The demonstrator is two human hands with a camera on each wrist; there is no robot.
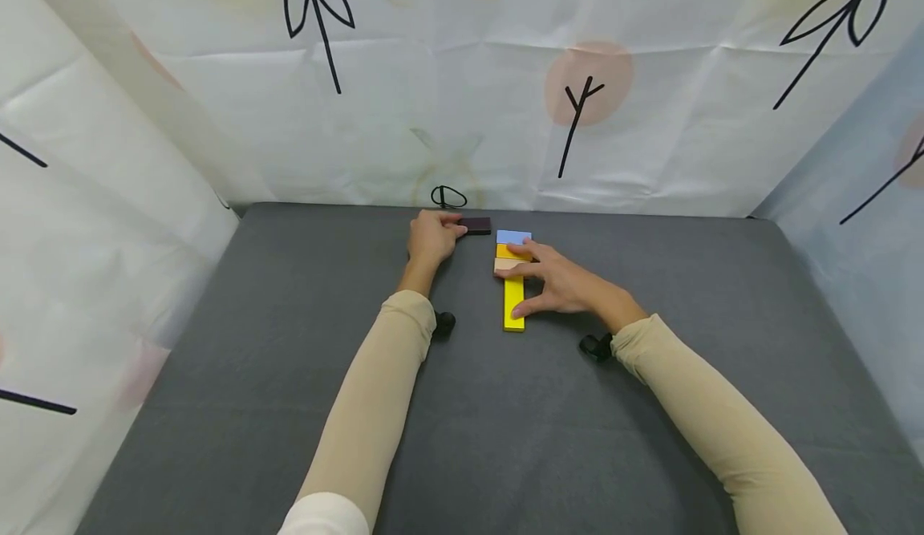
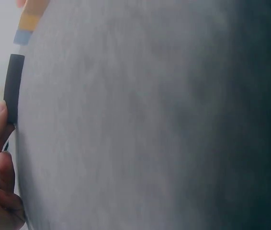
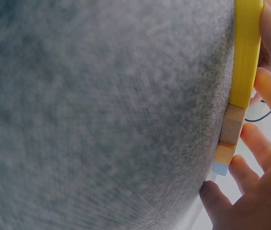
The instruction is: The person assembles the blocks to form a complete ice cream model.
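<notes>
At the back of the table my left hand (image 1: pixel 431 238) pinches the left end of a dark brown block (image 1: pixel 476 226) between thumb and fingers; the left wrist view shows the same block (image 2: pixel 13 86) from the side. To its right lies a column of blocks: a light blue block (image 1: pixel 513 237) at the far end, then an orange block (image 1: pixel 503 251), a beige block (image 1: pixel 503 265) and a long yellow block (image 1: pixel 513 310) nearest. My right hand (image 1: pixel 566 285) reaches over this column with fingers spread, fingertips resting on the blocks and thumb by the yellow one.
A grey cloth-covered table (image 1: pixel 289 407) spreads around the blocks. Behind it hangs a white patterned curtain (image 1: pixel 476 118), with more fabric at the left and right sides. Black wrist cameras sit under both wrists.
</notes>
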